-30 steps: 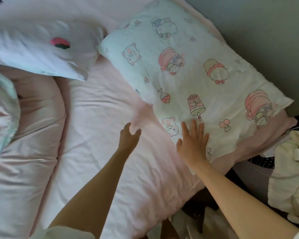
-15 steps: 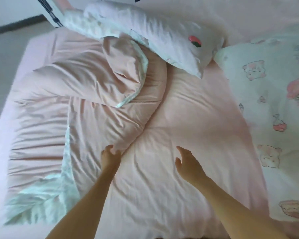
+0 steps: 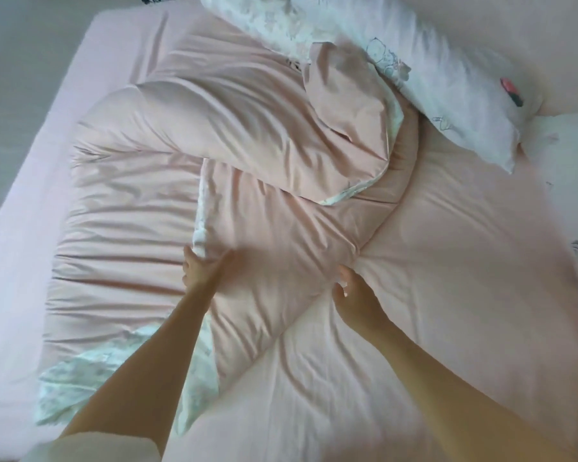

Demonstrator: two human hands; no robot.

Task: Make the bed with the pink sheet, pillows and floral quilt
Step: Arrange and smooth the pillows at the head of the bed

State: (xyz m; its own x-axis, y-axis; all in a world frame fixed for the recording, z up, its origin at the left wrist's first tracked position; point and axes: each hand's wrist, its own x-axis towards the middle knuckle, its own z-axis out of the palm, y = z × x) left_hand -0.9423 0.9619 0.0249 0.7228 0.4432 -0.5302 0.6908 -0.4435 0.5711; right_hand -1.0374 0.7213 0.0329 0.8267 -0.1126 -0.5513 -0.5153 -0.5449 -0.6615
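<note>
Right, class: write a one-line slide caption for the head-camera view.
Both hands, left and right, grip the crumpled pink quilt on the pink sheet.

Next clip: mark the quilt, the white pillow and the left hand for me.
quilt (image 3: 247, 135): head view, on its bunched pink upper fold.
white pillow (image 3: 447, 61): head view, on its middle, above the quilt.
left hand (image 3: 199, 270): head view, on the back of the hand at the quilt's edge.

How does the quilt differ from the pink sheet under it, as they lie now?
The quilt is puffy and bunched in deep folds; the pink sheet lies flat, only lightly creased. The quilt shows a pale printed underside at turned-back edges; the sheet is plain. Both hands, left hand and right hand, grip the quilt, not the sheet. Both share much the same pink.
</note>
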